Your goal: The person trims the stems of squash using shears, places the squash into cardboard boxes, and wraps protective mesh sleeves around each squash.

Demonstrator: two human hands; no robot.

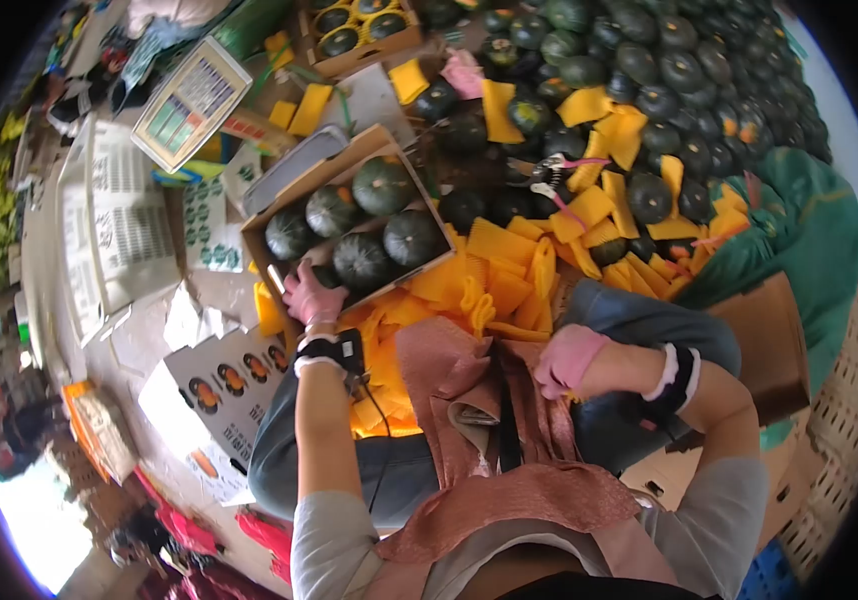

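Note:
My left hand (312,297), in a pink glove, is at the near-left corner of an open cardboard box (427,268). Its fingers curl over a dark green pumpkin (327,275), mostly hidden behind the hand. Several more pumpkins (361,260) sit in rows in that box. Over my lap, my right hand (571,360), also gloved in pink, is closed beside the pinkish-brown apron (449,400). A bit of yellow shows under its fingers; what it holds is hidden. Loose yellow foam sleeves (504,270) lie heaped between the box and my knees.
A large heap of dark green pumpkins (669,70) fills the far right. Pruning shears (549,188) lie on the sleeves and pumpkins. A scale (192,105) stands beyond the box. Printed cartons (224,385) are at left, a green cloth (809,230) at right.

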